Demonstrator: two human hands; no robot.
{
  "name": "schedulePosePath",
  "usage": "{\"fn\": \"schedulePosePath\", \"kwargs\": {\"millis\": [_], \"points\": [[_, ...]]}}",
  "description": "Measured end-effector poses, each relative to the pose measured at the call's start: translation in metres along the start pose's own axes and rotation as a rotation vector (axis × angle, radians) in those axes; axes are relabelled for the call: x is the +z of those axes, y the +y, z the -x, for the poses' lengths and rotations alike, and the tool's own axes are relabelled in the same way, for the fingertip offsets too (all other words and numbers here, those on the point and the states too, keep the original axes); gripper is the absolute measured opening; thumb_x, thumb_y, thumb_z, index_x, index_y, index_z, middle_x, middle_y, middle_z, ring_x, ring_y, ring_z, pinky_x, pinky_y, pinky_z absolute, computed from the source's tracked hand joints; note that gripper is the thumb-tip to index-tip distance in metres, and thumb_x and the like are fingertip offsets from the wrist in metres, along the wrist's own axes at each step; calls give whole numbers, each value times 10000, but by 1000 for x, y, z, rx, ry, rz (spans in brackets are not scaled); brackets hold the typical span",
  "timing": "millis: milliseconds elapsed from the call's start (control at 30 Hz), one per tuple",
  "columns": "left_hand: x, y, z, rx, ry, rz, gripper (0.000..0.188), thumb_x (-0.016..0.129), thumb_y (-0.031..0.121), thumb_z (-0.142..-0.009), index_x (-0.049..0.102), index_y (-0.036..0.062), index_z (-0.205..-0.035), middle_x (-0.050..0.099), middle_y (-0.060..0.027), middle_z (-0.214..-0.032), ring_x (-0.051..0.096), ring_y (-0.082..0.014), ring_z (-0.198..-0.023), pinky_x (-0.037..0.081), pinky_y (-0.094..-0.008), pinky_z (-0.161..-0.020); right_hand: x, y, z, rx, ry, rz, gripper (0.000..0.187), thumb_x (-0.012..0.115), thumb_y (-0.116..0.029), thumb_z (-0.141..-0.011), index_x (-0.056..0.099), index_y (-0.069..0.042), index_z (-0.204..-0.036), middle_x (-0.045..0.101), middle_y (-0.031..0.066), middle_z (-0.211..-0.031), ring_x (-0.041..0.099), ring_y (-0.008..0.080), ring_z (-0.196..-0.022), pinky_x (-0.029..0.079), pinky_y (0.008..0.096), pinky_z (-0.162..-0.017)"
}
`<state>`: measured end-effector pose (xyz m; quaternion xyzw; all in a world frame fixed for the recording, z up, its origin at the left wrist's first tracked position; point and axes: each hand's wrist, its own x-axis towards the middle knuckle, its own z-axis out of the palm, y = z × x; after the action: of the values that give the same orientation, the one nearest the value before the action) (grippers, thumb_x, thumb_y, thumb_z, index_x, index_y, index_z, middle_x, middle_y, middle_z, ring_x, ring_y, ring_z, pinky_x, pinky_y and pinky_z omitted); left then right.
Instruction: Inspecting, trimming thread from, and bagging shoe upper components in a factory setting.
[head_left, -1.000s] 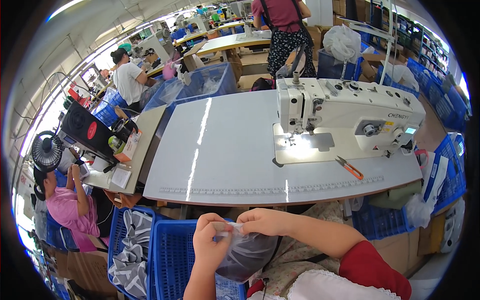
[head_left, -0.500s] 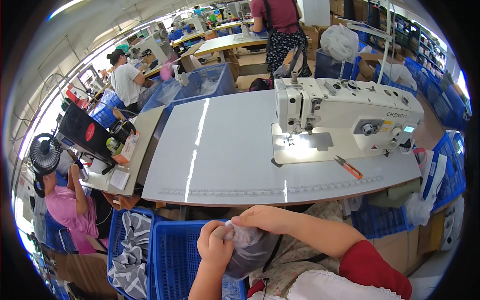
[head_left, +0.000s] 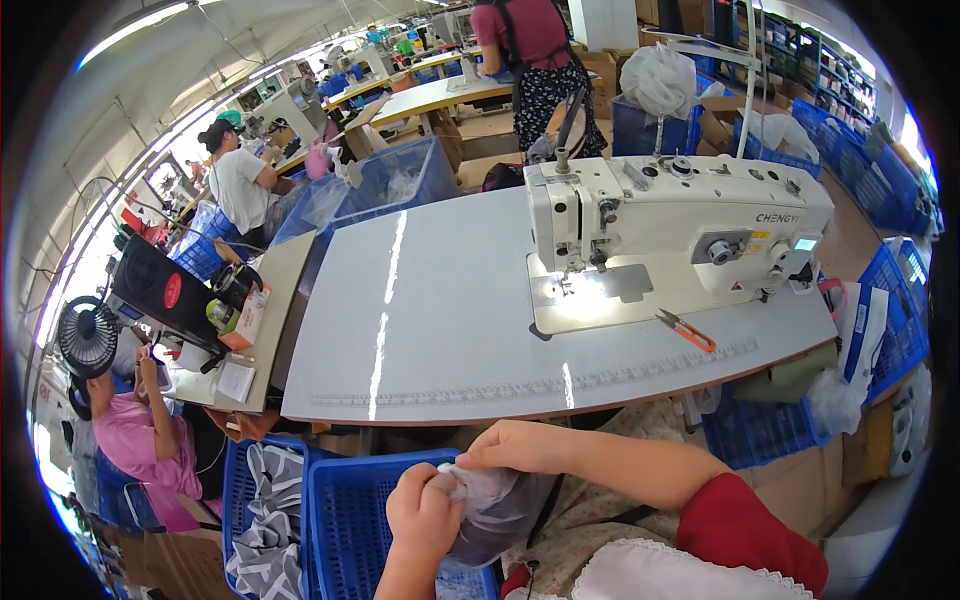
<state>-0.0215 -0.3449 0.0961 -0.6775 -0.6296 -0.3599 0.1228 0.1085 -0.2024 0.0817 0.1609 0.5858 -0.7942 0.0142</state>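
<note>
Both hands are closed at the gathered neck of a translucent plastic bag (head_left: 492, 522) with something dark inside. My left hand (head_left: 424, 512) pinches the bunched top, its fingers curled round. My right hand (head_left: 512, 447) grips the neck from the other side, fingers bent down over the plastic. The bag hangs between my lap and a blue plastic crate (head_left: 345, 520), below the near edge of the table. What exactly the bag contains cannot be made out.
A white sewing machine (head_left: 690, 215) stands on the grey table (head_left: 430, 300), with orange-handled thread snips (head_left: 688, 330) in front. A clear ruler strip (head_left: 530, 386) runs along the near edge. Left, another crate holds grey-and-white fabric pieces (head_left: 268, 520). Several people work nearby.
The view has shifted slightly, so the table and machine sit a little differently. Both hands stay on the bag's neck, my left fingers now folded more tightly around it.
</note>
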Motion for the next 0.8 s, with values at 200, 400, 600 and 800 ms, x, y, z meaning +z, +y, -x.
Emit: {"fn": "schedulePosePath", "kwargs": {"millis": [200,400,600,800], "points": [[8,0,2,65,83,20,267,669,-62,-560,508,55,-738,528,-96,-792,536,-249,-624,449,-303,-519,2,-3,-4,13,-62,-177,337,571,-301,-887,608,-16,-1064,599,21,-992,521,78,-905,420,225,-777],[8,1,6,51,177,74,271,679,-68,-585,518,54,-765,547,-98,-810,548,-239,-670,458,-300,-553,-2,-4,-3,-141,-150,-161,265,533,-287,-916,585,-52,-1028,573,-12,-940,510,72,-894,415,234,-783],[-6,4,10,49,175,52,223,730,6,-622,576,73,-769,574,-71,-783,572,-222,-642,454,-286,-548,6,-24,11,-335,70,513,227,534,-272,-904,589,-54,-934,584,51,-786,551,145,-749,432,291,-699],[-28,20,14,228,138,-181,199,762,73,-617,615,91,-750,583,-3,-768,557,-171,-588,404,-277,-489,-1,-11,17,-486,155,606,241,548,-264,-875,613,-32,-863,615,107,-808,587,222,-765,448,320,-698]]}}
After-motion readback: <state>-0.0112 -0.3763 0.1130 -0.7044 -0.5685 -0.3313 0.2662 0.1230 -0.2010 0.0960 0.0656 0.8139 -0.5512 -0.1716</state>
